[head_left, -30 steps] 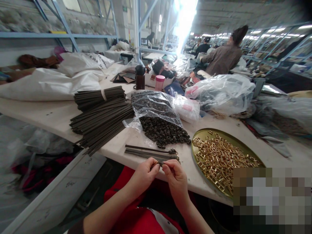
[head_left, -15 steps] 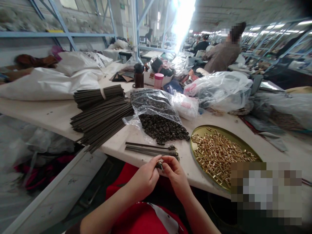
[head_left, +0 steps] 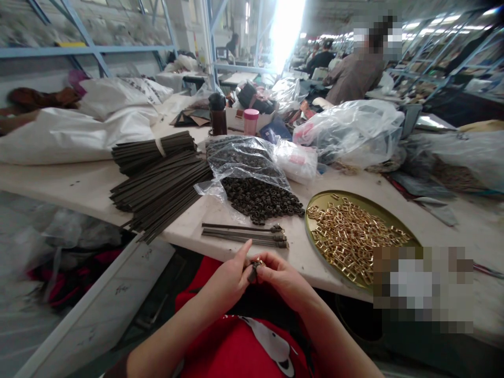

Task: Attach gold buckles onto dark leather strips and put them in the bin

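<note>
In front of my red apron, both hands meet over a dark strap end [head_left: 254, 274] with a gold-coloured metal piece on it. My left hand [head_left: 235, 273] pinches the dark part, its index finger stretched up and away. The fingers of my right hand [head_left: 277, 273] are closed on the gold side. My fingertips hide much of the strap. Just beyond, several thin dark straps [head_left: 240, 235] with gold ends lie on the table. Behind these, small dark loops [head_left: 262, 202] spill from a clear plastic bag [head_left: 252, 157].
A round gold tray [head_left: 321, 198] full of gold rectangular rings [head_left: 350, 236] sits at the right. Bundles of dark strips [head_left: 157, 184] lie left. A dark bottle [head_left: 218, 115], a pink-lidded jar [head_left: 251, 122] and plastic bags [head_left: 350, 131] stand behind. A person [head_left: 354, 73] works farther back.
My left index finger has lifted off the strap and now points upward. The strap end has turned between my fingers, with more gold showing. The view has shifted slightly.
</note>
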`<state>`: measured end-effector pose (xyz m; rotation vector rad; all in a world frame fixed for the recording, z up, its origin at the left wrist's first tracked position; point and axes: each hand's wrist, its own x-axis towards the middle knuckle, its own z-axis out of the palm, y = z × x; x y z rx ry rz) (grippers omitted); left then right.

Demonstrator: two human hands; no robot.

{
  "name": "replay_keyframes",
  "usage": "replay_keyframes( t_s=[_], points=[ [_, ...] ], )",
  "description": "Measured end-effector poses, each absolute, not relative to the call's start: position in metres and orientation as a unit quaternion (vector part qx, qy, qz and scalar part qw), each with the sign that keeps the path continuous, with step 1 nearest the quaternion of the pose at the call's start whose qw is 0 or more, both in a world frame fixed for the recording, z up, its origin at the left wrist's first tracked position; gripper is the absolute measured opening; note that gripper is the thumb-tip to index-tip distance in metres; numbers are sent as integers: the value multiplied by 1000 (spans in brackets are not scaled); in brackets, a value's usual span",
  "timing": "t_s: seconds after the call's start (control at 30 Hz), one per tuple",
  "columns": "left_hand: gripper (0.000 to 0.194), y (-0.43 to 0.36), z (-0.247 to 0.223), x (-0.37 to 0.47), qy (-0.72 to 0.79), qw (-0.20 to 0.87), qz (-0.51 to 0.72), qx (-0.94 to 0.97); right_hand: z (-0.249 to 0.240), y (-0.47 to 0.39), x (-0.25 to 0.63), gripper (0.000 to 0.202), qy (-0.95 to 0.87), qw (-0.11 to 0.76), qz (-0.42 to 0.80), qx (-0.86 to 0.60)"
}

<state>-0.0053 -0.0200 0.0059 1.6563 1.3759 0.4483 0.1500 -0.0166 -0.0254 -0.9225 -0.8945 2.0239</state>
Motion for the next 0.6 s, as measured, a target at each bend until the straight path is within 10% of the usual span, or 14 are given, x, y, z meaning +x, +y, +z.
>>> replay_keyframes(
  t_s=[0.6],
  points=[
    [43, -14, 7, -9, 473, 561, 242, 635, -38, -13, 153, 29, -283, 445, 759, -383]
  ],
)
